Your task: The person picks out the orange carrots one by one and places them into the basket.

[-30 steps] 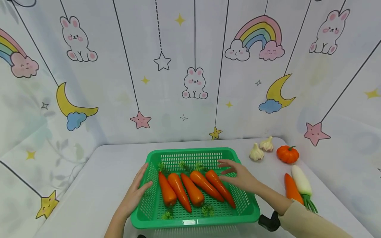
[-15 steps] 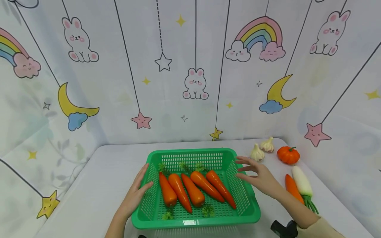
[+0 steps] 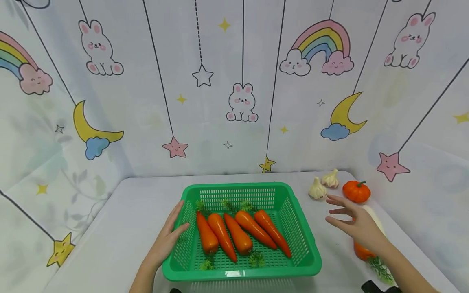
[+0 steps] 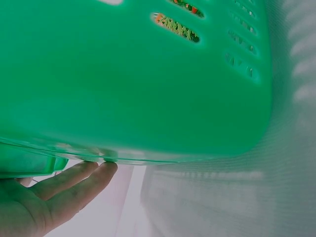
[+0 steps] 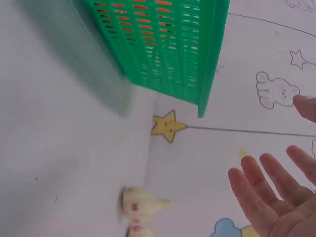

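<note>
Several orange carrots point(image 3: 238, 236) with green tops lie side by side in a green plastic basket point(image 3: 242, 273). My left hand point(image 3: 166, 240) rests on the basket's left rim, its thumb over the edge and its fingers fairly straight along the outside. In the left wrist view, fingertips point(image 4: 106, 168) touch the basket near its edge. My right hand point(image 3: 357, 224) hovers right of the basket with its fingers spread, holding nothing. Beneath it, another carrot point(image 3: 362, 251) and a white radish point(image 3: 373, 212) lie on the table, both partly covered by the hand and forearm.
Two garlic bulbs point(image 3: 317, 189) and a small orange pumpkin point(image 3: 356, 191) sit at the back right of the white table point(image 3: 143, 203). A patterned cloth point(image 3: 205, 122) hangs close behind the table and at its sides.
My right hand has moved right, from above the basket's carrots, past the rim, to over the loose carrot and radish. My left hand and the basket keep their places.
</note>
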{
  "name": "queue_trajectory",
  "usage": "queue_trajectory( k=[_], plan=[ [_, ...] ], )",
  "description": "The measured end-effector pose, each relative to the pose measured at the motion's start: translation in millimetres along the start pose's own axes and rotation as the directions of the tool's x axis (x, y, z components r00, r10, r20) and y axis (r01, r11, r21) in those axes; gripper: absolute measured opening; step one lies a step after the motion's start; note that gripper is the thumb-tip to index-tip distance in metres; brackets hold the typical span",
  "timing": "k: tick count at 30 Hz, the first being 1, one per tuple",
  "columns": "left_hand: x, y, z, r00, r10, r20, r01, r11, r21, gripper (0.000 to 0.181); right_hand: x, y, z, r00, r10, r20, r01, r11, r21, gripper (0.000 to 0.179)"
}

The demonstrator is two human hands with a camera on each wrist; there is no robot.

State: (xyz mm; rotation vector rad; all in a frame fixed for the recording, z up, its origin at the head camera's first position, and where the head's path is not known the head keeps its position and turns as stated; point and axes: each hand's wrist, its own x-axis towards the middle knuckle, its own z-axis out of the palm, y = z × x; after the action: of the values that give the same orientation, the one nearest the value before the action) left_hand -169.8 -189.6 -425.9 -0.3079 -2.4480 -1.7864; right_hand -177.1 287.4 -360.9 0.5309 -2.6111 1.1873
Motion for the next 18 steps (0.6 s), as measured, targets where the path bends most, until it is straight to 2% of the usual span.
queue_trajectory(
  k=[8,18],
  plan=[
    [2.3,-2.6,-0.9,1.000,-0.010,0.000,0.010,1.000,0.011,0.064,-6.2,12,-21,0.998,0.051,-0.029,-0.054,0.992,-0.118,0.058],
    [2.1,-2.0,-0.2,1.000,-0.004,0.006,0.004,1.000,0.004,0.063,-22.5,31,-30,0.986,0.161,-0.033,-0.164,0.980,-0.116,0.058]
  ],
)
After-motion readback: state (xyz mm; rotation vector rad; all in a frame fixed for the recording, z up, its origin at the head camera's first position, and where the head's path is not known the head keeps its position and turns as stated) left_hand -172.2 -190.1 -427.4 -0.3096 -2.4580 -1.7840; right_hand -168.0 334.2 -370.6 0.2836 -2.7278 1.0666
